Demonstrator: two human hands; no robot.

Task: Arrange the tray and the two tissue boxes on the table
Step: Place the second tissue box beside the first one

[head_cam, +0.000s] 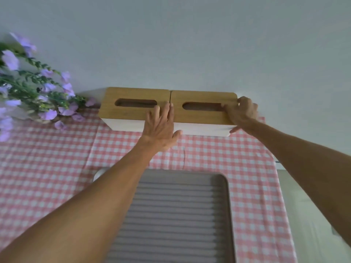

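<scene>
Two white tissue boxes with wooden slotted lids stand end to end against the far wall: the left box (131, 109) and the right box (201, 112). My left hand (161, 126) lies flat, fingers together, across the seam between them, thumb against the front face. My right hand (243, 112) grips the right box at its right end, fingers over the lid and thumb on the front corner. The grey ridged tray (224, 186) lies close to me on the cloth; my left forearm covers its left side.
A pink and white checked cloth (47, 168) covers the table. Purple flowers with green stems (38, 92) lean in from the far left, close to the left box. The cloth's right edge (281, 186) ends at bare white tabletop.
</scene>
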